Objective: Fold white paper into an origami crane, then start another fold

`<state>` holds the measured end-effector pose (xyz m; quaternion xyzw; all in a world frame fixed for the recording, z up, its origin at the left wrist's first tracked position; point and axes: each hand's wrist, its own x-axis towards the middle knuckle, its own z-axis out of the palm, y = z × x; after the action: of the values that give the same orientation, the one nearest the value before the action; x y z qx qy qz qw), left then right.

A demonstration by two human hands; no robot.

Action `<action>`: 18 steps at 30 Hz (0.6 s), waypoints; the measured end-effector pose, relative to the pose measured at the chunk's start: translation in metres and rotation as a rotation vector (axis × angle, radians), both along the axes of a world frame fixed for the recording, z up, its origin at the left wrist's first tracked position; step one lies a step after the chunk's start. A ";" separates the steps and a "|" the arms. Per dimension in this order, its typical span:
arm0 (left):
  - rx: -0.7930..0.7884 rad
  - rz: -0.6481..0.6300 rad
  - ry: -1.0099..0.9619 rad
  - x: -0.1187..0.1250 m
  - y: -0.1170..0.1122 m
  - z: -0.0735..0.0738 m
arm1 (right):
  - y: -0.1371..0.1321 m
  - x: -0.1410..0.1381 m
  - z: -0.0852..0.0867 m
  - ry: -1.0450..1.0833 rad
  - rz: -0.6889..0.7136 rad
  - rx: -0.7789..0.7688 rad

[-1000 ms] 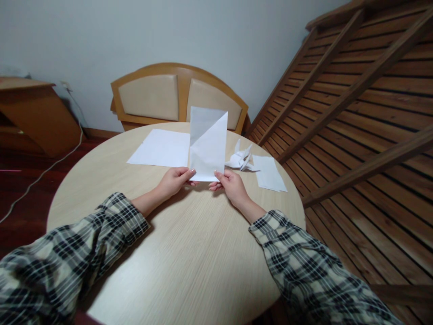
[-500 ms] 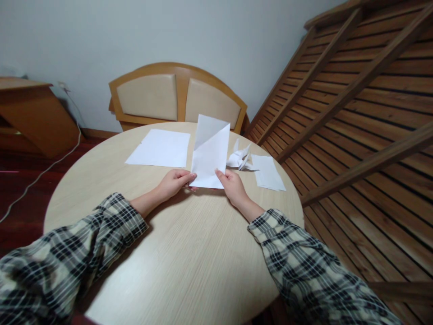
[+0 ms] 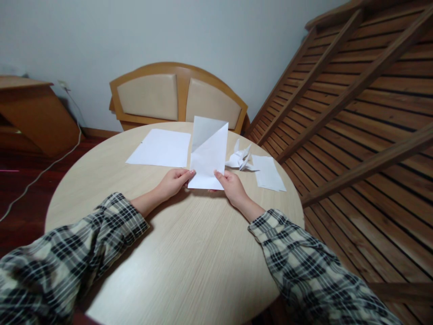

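Note:
A white sheet of paper (image 3: 209,158) is held up, tilted, above the table, with a diagonal fold line across its upper part. My left hand (image 3: 176,181) pinches its lower left edge, thumb on the front. On the lower right, my right hand (image 3: 233,186) grips the same sheet with the thumb on its face and the fingers mostly hidden behind. Just right of the sheet stand folded paper cranes (image 3: 241,158), overlapping so that I cannot tell how many.
White paper sheets (image 3: 162,148) lie at the back left of the round wooden table (image 3: 176,262). Smaller paper pieces (image 3: 269,174) lie at the right. Behind stands a padded headboard (image 3: 149,95); a slatted wooden frame (image 3: 365,117) leans at the right.
The held sheet has shifted slightly left and turned a little, so it faces me more squarely. Both hands keep their grip at its lower edges.

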<state>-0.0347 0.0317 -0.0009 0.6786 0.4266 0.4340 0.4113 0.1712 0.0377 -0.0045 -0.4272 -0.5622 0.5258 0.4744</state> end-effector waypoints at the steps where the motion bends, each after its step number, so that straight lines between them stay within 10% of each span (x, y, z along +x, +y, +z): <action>1: -0.001 -0.007 -0.003 0.000 0.000 0.000 | 0.000 0.000 0.000 0.004 -0.002 -0.001; 18: -0.119 0.020 -0.138 -0.001 0.005 -0.008 | -0.001 -0.001 -0.001 0.018 0.041 -0.025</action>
<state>-0.0354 0.0363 -0.0092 0.6170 0.4291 0.4577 0.4751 0.1698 0.0367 -0.0056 -0.4170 -0.5598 0.5462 0.4630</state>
